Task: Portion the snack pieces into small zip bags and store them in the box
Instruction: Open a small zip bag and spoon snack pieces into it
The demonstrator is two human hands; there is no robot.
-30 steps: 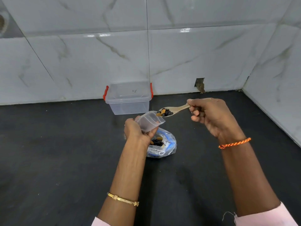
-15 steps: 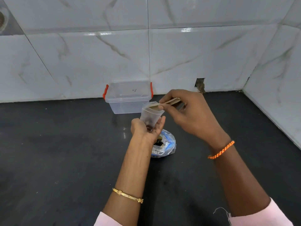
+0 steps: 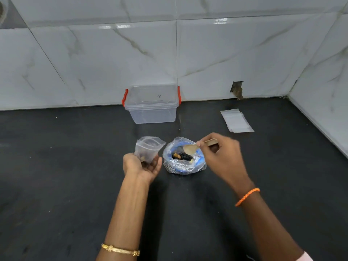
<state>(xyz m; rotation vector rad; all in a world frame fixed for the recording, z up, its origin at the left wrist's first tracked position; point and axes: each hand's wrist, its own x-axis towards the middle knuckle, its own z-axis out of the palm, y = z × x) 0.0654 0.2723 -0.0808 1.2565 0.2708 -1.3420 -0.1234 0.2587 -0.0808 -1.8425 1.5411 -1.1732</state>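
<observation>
My left hand [image 3: 141, 166] holds a small clear zip bag [image 3: 148, 148] upright with its mouth open; a few snack pieces lie at its bottom. To its right a blue-and-clear snack packet [image 3: 183, 166] sits open on the black counter, with dark and orange snack pieces [image 3: 181, 156] inside. My right hand [image 3: 221, 157] grips a wooden spoon [image 3: 191, 148] whose empty bowl hovers over the packet's opening. A clear storage box [image 3: 152, 112] with red handles stands against the back wall, no lid on it.
A small stack of flat empty zip bags [image 3: 236, 120] lies at the back right of the black counter [image 3: 56, 166]. White marble-tile walls close off the back and the right side.
The spoon tipped its pieces into the zip bag, then my right hand brought it down empty over the snack packet. My left hand lowered the bag and moved it left.
</observation>
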